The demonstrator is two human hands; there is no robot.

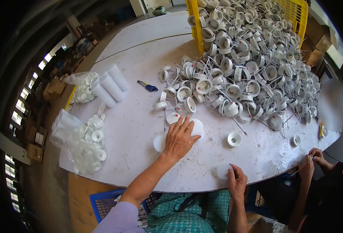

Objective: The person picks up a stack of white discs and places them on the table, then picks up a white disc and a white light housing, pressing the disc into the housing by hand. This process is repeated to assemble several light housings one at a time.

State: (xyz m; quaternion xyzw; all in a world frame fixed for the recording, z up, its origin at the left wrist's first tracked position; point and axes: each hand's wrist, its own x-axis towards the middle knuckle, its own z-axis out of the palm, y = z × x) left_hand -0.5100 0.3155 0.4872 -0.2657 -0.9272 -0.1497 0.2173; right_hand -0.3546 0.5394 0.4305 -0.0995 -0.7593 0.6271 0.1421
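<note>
Discs [197, 128], at least three in sight, lie towards the near edge of the table [136, 112]: one shows at each side of the left hand [180, 136], and one is at the right hand [238, 180]. The left hand is palm down, its fingers slightly apart, resting over the discs; how many lie beneath it I cannot tell. The right hand has thumb and fingers together on one thin disc [223, 172] at the near edge. Two cups stand apart from the rest, one [234, 139] beyond the right hand, one [296, 140] near the right edge. Wired cups, too many to count, heap from one yellow basket [196, 27] at the far right corner towards the middle. One blue knife [147, 86] lies between the heap and three rolls [111, 86] near the left edge. Two bags [86, 141] of white parts sit along that edge. Two hands [311, 160] of a co-worker meet at the near right corner, their hold unclear.
</note>
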